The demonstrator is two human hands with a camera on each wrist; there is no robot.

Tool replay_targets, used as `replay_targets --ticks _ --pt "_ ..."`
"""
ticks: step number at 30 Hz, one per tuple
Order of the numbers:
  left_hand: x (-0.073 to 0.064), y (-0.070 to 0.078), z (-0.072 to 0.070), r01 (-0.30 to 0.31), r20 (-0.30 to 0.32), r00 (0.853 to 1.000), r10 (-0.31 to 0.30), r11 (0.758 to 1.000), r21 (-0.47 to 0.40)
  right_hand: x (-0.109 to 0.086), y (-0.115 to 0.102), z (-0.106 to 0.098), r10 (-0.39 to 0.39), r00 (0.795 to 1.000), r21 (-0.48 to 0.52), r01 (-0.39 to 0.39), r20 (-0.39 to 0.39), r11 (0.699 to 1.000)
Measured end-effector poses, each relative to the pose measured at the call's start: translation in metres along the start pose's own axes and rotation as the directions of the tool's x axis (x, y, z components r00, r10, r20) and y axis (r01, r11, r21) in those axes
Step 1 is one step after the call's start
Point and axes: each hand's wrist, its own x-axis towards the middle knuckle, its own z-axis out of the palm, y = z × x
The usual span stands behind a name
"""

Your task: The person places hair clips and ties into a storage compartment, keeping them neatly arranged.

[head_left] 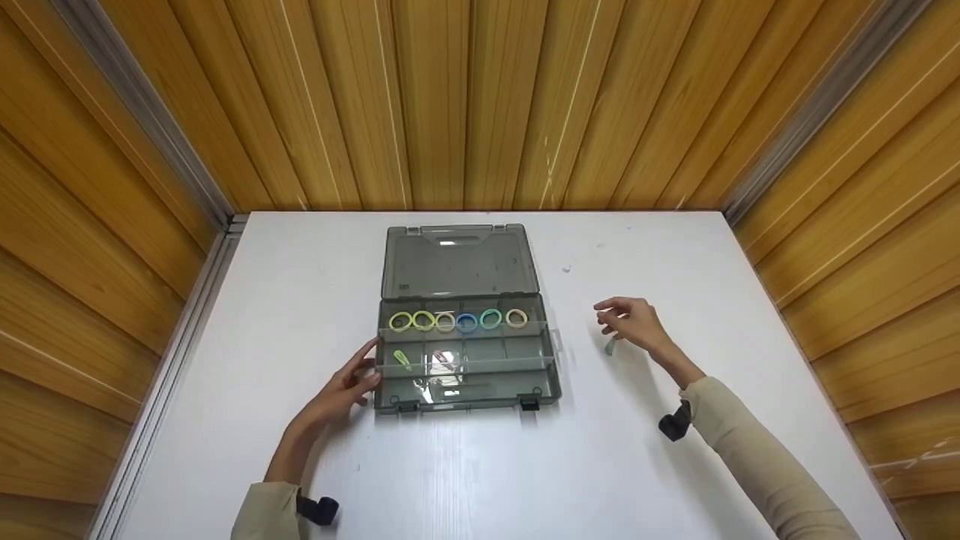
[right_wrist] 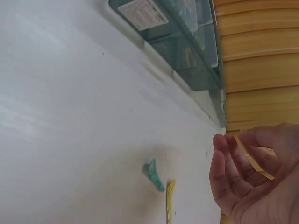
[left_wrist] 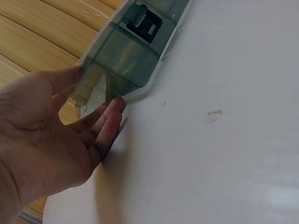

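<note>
A grey translucent compartment box (head_left: 465, 385) stands with its lid (head_left: 461, 262) folded back. Several coloured rings (head_left: 490, 319) line its back row. In the middle row lie a yellow-green hair clip (head_left: 403, 360) and a pinkish one (head_left: 443, 361). My left hand (head_left: 330, 397) touches the box's left side with relaxed fingers, its thumb nearer the front. To the right, my right hand (head_left: 634, 322) hovers over the table, fingers loosely bent, nothing visible in them. Below it lies a teal hair clip (right_wrist: 155, 175); beside that, a narrow yellow piece (right_wrist: 170, 200) is partly cut off.
The white table (head_left: 300, 262) meets wood-patterned panels (head_left: 465, 105) at the back and both sides. Two black latches, one at the front right (head_left: 529, 403), hang on the box's front. A white label (right_wrist: 142, 14) is stuck on the box's side.
</note>
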Motion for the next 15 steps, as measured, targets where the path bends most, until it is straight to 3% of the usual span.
replay_targets --ticks 6,10,15 --pt "-0.001 0.0 0.0 0.02 -0.011 1.0 -0.02 1.0 -0.003 -0.006 0.031 -0.013 0.043 0.999 0.002 -0.043 0.023 0.999" --pt "-0.001 0.001 -0.001 0.013 -0.004 1.0 -0.014 1.0 -0.002 -0.009 0.051 -0.014 0.029 0.999 -0.028 -0.027 0.046 0.999" --pt "-0.002 0.001 -0.001 -0.001 0.007 1.0 0.002 1.0 -0.007 -0.014 0.066 -0.009 -0.05 0.998 -0.148 0.055 0.037 0.987"
